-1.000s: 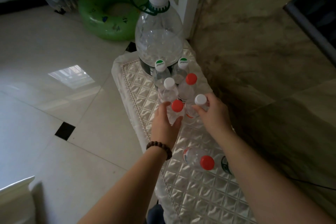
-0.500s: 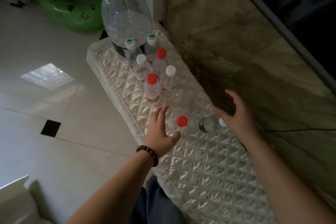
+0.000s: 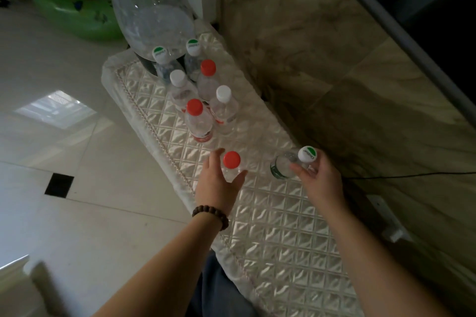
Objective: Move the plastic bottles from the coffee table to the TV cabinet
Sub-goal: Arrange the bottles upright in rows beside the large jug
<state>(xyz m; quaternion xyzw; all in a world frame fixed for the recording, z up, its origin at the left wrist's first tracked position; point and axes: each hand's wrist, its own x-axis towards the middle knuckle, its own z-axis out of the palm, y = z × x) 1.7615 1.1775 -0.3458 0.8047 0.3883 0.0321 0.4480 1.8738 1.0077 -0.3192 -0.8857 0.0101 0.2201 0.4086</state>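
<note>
Several small clear plastic bottles with red, white and green-marked caps stand in a cluster on the quilted cover of the TV cabinet, in front of a large clear jug. My left hand curls around an upright red-capped bottle near the cabinet's front edge. My right hand grips a green-labelled bottle with a white and green cap, which is tilted above the cover.
A marble wall runs along the right behind the cabinet, with a dark TV edge above and a thin cable. A green swim ring lies on the tiled floor at the upper left.
Both hands left the bottle cluster and came back toward me. The left hand closed around the red-capped bottle, and the right hand took hold of the lying green-labelled bottle and raised it.
</note>
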